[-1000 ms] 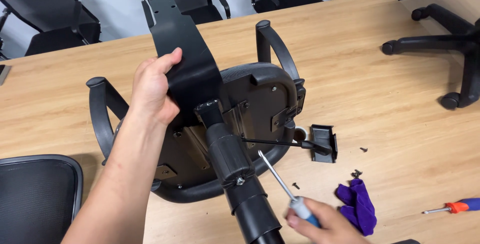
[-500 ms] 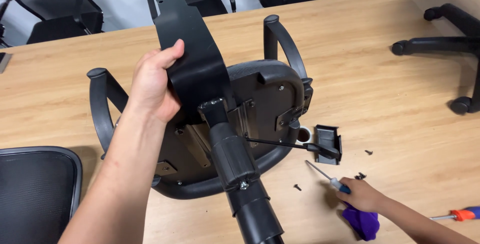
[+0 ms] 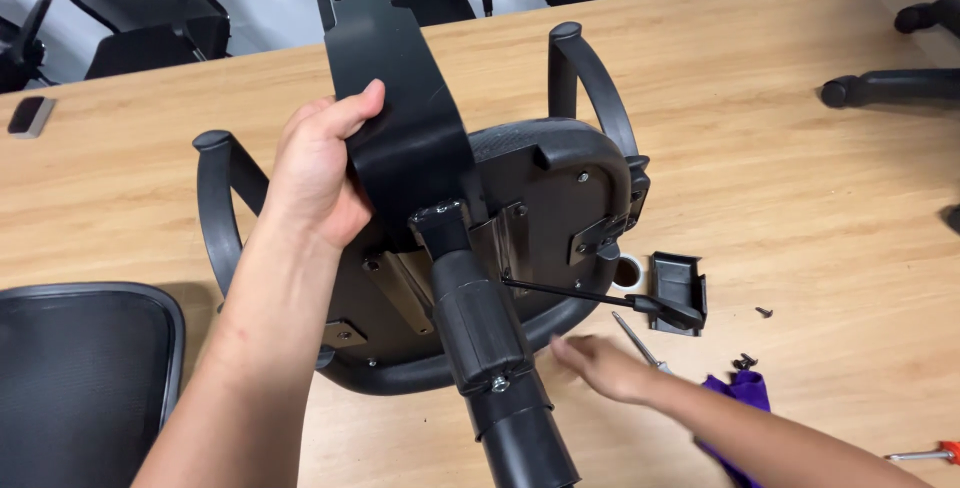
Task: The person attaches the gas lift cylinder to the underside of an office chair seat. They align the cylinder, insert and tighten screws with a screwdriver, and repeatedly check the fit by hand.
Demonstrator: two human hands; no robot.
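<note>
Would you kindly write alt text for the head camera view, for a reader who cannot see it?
An upturned chair seat lies on a wooden table. The left hand grips its black back bracket; the blurred right hand reaches beside a screwdriver, with loose screws and a purple cloth nearby.

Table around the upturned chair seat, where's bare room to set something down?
Bare wood lies on the table beyond the right armrest, toward the black chair base. Another patch lies left of the left armrest. Crowded: near right, where the right hand, black plastic cover, screws and purple cloth sit.
</note>
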